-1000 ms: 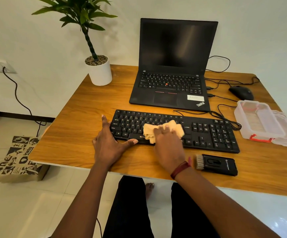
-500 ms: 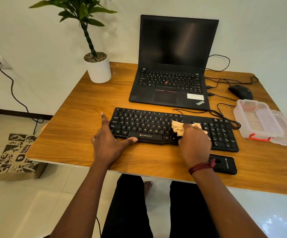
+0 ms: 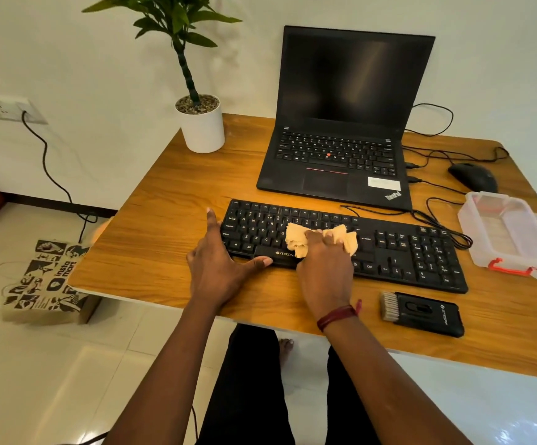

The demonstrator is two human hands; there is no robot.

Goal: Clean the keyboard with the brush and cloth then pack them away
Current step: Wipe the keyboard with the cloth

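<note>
The wooden desk [image 3: 170, 194] carries everything. At 12 o'clock from the hands sits an open ThinkPad laptop [image 3: 341, 149]; just in front of it lies the black Zebronics keyboard [image 3: 405, 248], the thing being cleaned. At 3 o'clock a clear plastic storage box [image 3: 501, 232] with a red latch stands open, likely where the tools go afterwards. The cleaning brush [image 3: 421, 311] lies flat at 4 o'clock, near the desk's front edge, apart from the keyboard.

The left hand [image 3: 219, 264] is spread, palm on the desk, fingers against the keyboard's left end and thumb along its front edge, bracing it. The right hand [image 3: 324, 271] is bunched around the crumpled tan cloth [image 3: 299, 239], pressing it onto the middle keys.

To wipe well, keep that brace firm so the keyboard cannot slide, use light pressure in straight passes along each row, and refold the cloth to a fresh face before covering the number pad at 3 o'clock.
</note>
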